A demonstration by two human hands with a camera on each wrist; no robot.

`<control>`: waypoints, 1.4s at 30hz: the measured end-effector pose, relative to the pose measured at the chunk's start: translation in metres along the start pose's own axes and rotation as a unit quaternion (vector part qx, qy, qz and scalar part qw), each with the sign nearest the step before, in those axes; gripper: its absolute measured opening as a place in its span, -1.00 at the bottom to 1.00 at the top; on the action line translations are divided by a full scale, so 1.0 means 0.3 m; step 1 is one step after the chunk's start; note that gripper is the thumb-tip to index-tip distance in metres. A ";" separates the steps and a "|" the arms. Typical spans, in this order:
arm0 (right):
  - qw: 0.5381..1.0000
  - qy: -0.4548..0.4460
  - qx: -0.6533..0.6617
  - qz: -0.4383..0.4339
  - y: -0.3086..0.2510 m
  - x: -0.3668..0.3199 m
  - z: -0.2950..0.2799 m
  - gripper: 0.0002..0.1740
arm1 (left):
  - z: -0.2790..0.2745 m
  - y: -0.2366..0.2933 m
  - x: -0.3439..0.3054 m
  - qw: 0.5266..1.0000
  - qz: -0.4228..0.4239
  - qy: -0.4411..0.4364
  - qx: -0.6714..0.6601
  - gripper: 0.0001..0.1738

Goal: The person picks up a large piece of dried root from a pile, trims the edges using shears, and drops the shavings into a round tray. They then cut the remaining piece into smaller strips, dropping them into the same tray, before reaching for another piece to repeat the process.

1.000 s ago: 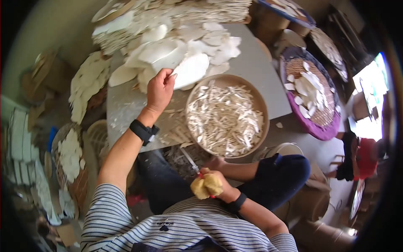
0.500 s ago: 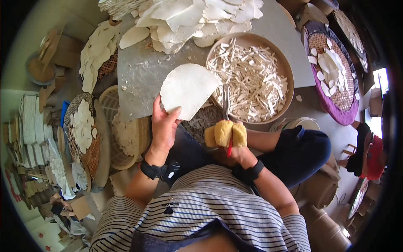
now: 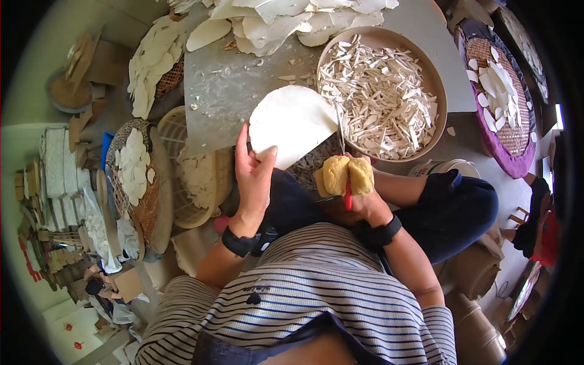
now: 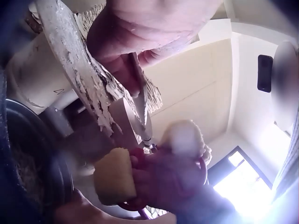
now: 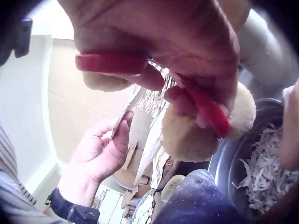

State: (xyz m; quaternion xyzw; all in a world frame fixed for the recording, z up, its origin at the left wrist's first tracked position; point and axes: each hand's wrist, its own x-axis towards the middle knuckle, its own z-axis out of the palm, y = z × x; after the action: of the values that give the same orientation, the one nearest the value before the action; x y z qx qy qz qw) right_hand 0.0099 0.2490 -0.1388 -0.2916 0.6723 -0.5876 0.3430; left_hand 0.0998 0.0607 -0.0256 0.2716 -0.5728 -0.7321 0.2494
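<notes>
The left hand (image 3: pixel 254 176) pinches the lower edge of a white half-round flat sheet (image 3: pixel 292 125), held just left of the round brown tray of white strips (image 3: pixel 441 97); the right hand (image 3: pixel 360 196), below this tray's near rim, has its fingers curled through red-handled scissors with yellow foam pads (image 3: pixel 344 170). The blades meet the sheet's right edge.

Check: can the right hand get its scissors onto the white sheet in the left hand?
Probably yes: the scissors in the right hand lie at the right edge of the white sheet, nothing between them.
</notes>
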 end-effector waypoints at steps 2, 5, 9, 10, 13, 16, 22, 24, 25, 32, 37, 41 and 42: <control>0.980 -0.016 0.186 0.072 -0.019 0.009 0.007 -0.66 | 0.010 0.000 0.006 1.000 -0.007 0.017 -0.014 -0.26; 0.978 -0.026 0.196 0.058 0.005 0.006 0.021 -0.70 | 0.031 0.045 0.011 0.999 -0.045 0.003 -0.001 -0.22; 0.998 -0.059 -0.004 -0.036 -0.123 0.002 0.002 -0.71 | 0.016 0.057 0.050 0.998 -0.049 -0.015 0.020 -0.18; 0.996 -0.066 -0.037 -0.042 -0.123 -0.002 0.009 -0.72 | 0.010 0.062 0.056 0.999 -0.044 -0.016 0.027 -0.18; 0.957 -0.084 -0.241 -0.135 -0.120 0.000 -0.001 -0.70 | -0.019 0.084 0.083 0.996 -0.048 -0.062 0.045 -0.19; 0.886 -0.082 -0.411 -0.198 -0.073 0.009 -0.002 -0.68 | -0.022 0.096 0.080 0.994 -0.071 -0.075 0.039 -0.18; 0.977 0.015 0.207 0.045 -0.061 -0.019 0.055 -0.69 | -0.037 0.099 0.096 0.992 -0.090 -0.071 0.048 -0.17; 0.996 -0.022 0.079 0.025 -0.047 -0.019 0.042 -0.69 | -0.044 0.110 0.108 0.991 -0.095 -0.086 0.042 -0.18; 0.997 -0.079 0.007 0.022 -0.030 -0.008 0.018 -0.67 | -0.046 0.114 0.111 0.990 -0.098 -0.094 0.039 -0.19; 0.998 -0.051 -0.031 -0.005 -0.065 0.007 0.017 -0.68 | -0.061 0.135 0.097 0.984 -0.121 -0.113 0.059 -0.17; 0.783 -0.034 0.597 0.168 -0.193 0.003 0.024 -0.83 | -0.104 0.119 0.096 0.983 -0.142 -0.099 0.059 -0.17; 0.838 -0.071 0.523 0.138 -0.143 0.010 0.030 -0.81 | -0.106 0.133 0.102 0.984 -0.131 -0.105 0.068 -0.17; 0.906 -0.066 0.401 0.118 -0.139 0.005 0.034 -0.79 | -0.109 0.137 0.107 0.983 -0.128 -0.111 0.070 -0.18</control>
State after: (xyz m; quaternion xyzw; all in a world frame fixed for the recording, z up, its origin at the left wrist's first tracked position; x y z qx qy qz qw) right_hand 0.0166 0.2360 -0.0985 -0.0858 0.3853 -0.7423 0.5415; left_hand 0.1011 0.0068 0.0046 0.2766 -0.6071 -0.7418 0.0684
